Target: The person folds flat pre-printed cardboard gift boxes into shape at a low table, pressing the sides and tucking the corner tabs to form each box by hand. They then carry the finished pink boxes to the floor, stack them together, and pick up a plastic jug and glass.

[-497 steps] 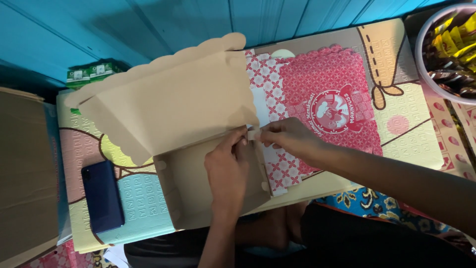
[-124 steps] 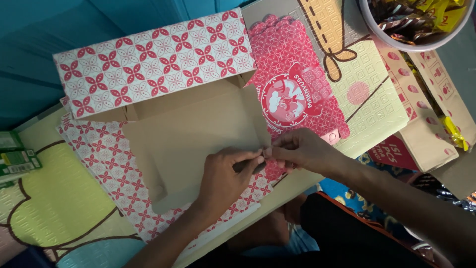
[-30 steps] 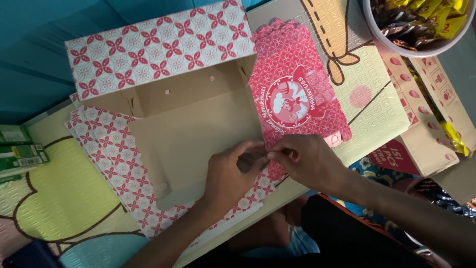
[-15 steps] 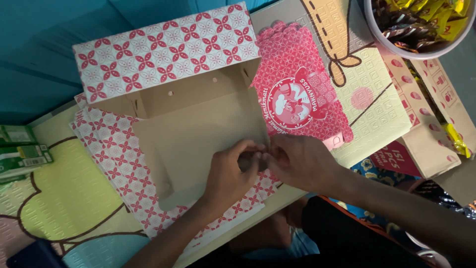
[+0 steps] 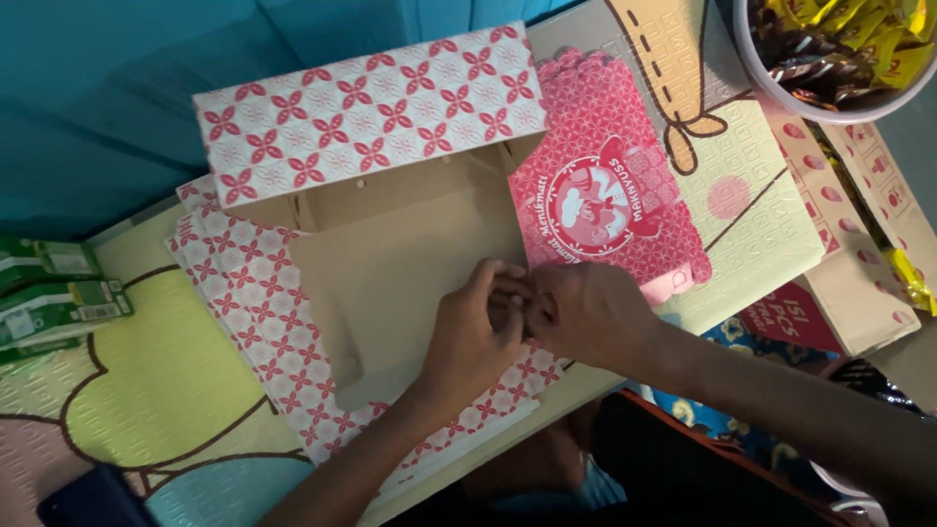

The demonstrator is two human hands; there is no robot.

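Observation:
A cardboard box (image 5: 410, 259), brown inside and red-and-white flower-patterned outside, lies half folded on a cartoon-printed mat (image 5: 166, 381). Its back wall (image 5: 371, 112) stands up; a red printed lid flap (image 5: 610, 205) lies flat to the right. My left hand (image 5: 478, 337) and my right hand (image 5: 586, 312) meet at the box's near right corner, fingers pinching the cardboard there. The fingertips hide the corner itself. Flat patterned box blanks (image 5: 264, 332) lie stacked under the box.
A white bowl (image 5: 781, 93) of yellow and dark wrapped snacks sits top right. Green packets (image 5: 54, 293) lie at the left edge. A dark phone (image 5: 98, 498) rests at bottom left. A cardboard carton (image 5: 859, 283) stands right. Teal wall behind.
The box's back wall has risen more upright over the last second. Both hands have closed together on the near right corner. Much earlier the box lay turned with its plain side showing.

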